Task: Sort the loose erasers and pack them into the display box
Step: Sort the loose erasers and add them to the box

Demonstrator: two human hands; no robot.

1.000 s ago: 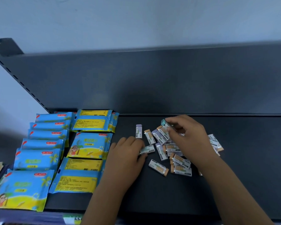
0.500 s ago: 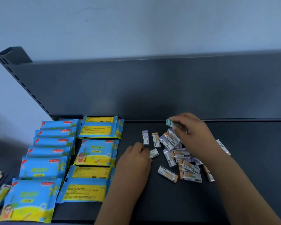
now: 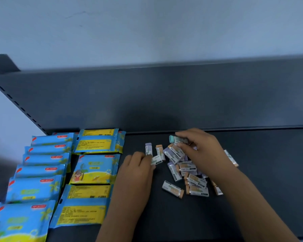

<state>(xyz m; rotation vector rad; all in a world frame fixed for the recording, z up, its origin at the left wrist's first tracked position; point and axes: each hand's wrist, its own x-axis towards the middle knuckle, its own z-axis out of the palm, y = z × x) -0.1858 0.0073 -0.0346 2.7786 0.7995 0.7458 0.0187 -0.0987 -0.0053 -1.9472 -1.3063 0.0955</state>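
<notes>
Centre-right on the shelf (image 3: 252, 198), the right hand (image 3: 202, 151) pinches one green-tipped eraser (image 3: 177, 139) above the eraser pile (image 3: 189, 172) of roughly a dozen. The left hand (image 3: 136, 173) grips one small eraser (image 3: 157, 159).

Green-tipped eraser (image 3: 177, 139) in right hand (image 3: 202, 151)

Single head-worn wide-angle view, looking forward and down onto a dark shelf.

The camera sits above and just behind the person's forearms, which enter from the bottom edge. It is close to the left hand (image 3: 136, 170) at lower centre and to the right hand (image 3: 199, 151) just right of centre, which pinches a green-capped eraser (image 3: 173, 138). The shelf (image 3: 269, 172) deck fills the lower part of the frame, its back panel (image 3: 164, 98) crosses the middle band, and a pale wall (image 3: 147, 32) takes the top. Blue-and-yellow packets (image 3: 93, 169) run off the lower left corner.
</notes>
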